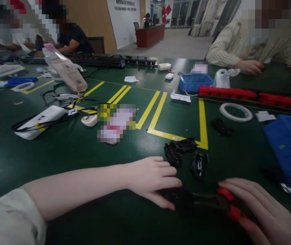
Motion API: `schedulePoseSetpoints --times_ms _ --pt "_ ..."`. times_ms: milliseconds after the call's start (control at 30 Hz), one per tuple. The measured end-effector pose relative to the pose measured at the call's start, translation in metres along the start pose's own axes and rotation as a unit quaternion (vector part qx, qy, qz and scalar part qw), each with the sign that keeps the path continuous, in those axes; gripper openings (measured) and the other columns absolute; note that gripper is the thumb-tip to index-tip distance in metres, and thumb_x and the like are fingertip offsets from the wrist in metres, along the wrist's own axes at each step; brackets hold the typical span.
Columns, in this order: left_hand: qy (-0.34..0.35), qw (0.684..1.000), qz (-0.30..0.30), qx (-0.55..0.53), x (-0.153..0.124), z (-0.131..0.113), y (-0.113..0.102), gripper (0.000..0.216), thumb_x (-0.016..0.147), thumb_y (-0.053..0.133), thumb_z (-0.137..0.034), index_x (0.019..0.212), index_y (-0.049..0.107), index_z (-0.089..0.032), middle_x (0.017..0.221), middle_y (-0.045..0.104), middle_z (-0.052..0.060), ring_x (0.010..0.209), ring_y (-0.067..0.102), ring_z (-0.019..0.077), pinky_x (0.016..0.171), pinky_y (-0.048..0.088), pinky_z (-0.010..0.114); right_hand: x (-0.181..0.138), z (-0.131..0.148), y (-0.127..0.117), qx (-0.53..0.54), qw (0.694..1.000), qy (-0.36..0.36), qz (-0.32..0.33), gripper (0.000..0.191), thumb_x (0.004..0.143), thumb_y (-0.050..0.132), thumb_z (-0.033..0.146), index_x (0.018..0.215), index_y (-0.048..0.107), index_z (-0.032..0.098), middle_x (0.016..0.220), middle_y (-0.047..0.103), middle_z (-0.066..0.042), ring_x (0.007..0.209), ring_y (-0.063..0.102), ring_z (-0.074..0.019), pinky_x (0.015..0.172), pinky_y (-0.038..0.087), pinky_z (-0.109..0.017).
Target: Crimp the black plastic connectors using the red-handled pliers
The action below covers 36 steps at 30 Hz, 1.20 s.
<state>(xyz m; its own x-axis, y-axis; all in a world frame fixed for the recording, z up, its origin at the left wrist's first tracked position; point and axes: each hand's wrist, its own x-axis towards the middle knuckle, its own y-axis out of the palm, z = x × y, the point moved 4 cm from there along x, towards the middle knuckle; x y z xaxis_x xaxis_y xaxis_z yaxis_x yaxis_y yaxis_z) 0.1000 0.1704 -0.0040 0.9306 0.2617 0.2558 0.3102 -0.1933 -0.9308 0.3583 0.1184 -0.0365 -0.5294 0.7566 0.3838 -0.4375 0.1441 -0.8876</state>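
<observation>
Near the front edge of the view, my left hand [152, 178] is closed, thumb and fingers pinching a small black part [177, 197]. My right hand [268, 207] curls around a dark tool with red grips [234, 211]; its kind is blurred. The tool's dark shaft [206, 200] reaches left to the black part, and I cannot tell whether they touch or join. Just beyond my hands lie several loose black plastic parts [199, 165], one of them apart [222, 126] toward the right.
A blue bin [288, 149] stands at the right. Beyond are a tape roll [236, 112], red strips [227, 92] and a small blue basket [195, 83]. To the left lie a phone [116, 126], a white cable-wrapped box [40, 122] and a bottle [66, 69]. Other people sit across the table.
</observation>
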Motion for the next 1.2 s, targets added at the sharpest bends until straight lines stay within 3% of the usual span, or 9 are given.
schedulePoseSetpoints --times_ms 67,133,333,500,667,1200 --pt "-0.016 1.0 0.017 -0.006 0.0 0.002 -0.001 0.048 0.085 0.058 -0.055 0.109 0.061 -0.013 0.087 0.061 0.004 0.075 0.054 0.0158 0.062 0.035 0.029 0.024 0.011 -0.007 0.03 0.999 -0.032 0.004 0.035 0.092 0.04 0.035 0.123 0.052 0.022 0.11 0.063 -0.011 0.101 0.06 -0.0268 0.077 0.053 -0.04" --pt "-0.035 0.999 0.029 -0.018 0.0 0.004 -0.002 0.048 0.085 0.06 -0.052 0.114 0.06 -0.014 0.09 0.061 0.004 0.078 0.056 0.0163 0.065 0.037 0.028 0.038 0.016 -0.011 0.037 0.999 -0.009 -0.01 0.033 0.095 0.036 0.036 0.118 0.053 0.019 0.108 0.063 -0.012 0.1 0.06 -0.0255 0.077 0.052 -0.039" --pt "-0.101 0.993 0.05 -0.018 0.0 0.01 -0.003 0.05 0.087 0.059 -0.047 0.125 0.054 -0.015 0.1 0.06 0.005 0.086 0.058 0.0184 0.069 0.042 0.028 0.028 0.023 -0.013 -0.023 0.999 -0.039 -0.024 0.03 0.091 0.042 0.025 0.117 0.056 0.017 0.105 0.065 -0.012 0.098 0.06 -0.0247 0.082 0.05 -0.041" --pt "-0.123 0.99 0.042 -0.048 0.002 0.012 -0.003 0.045 0.085 0.062 -0.044 0.118 0.053 -0.015 0.1 0.061 0.004 0.087 0.059 0.0187 0.071 0.043 0.029 0.032 0.024 -0.014 -0.078 0.993 -0.083 -0.03 0.029 0.089 0.045 0.018 0.116 0.055 0.013 0.102 0.064 -0.013 0.095 0.058 -0.025 0.079 0.05 -0.04" --pt "-0.117 0.99 0.048 -0.06 0.004 0.011 -0.003 0.034 0.087 0.06 -0.042 0.109 0.056 -0.016 0.098 0.061 0.003 0.085 0.058 0.0176 0.07 0.042 0.028 0.036 0.023 -0.014 -0.075 0.994 -0.076 -0.029 0.028 0.09 0.045 0.018 0.116 0.055 0.011 0.102 0.064 -0.014 0.095 0.057 -0.0241 0.078 0.05 -0.039" --pt "-0.086 0.994 0.033 -0.066 0.004 0.012 0.001 0.039 0.085 0.064 -0.046 0.111 0.056 -0.018 0.098 0.059 0.003 0.083 0.057 0.0167 0.067 0.04 0.027 0.039 0.031 -0.013 -0.086 0.992 -0.091 -0.005 0.025 0.09 0.048 0.019 0.111 0.056 0.01 0.1 0.064 -0.014 0.092 0.057 -0.0236 0.074 0.049 -0.038"
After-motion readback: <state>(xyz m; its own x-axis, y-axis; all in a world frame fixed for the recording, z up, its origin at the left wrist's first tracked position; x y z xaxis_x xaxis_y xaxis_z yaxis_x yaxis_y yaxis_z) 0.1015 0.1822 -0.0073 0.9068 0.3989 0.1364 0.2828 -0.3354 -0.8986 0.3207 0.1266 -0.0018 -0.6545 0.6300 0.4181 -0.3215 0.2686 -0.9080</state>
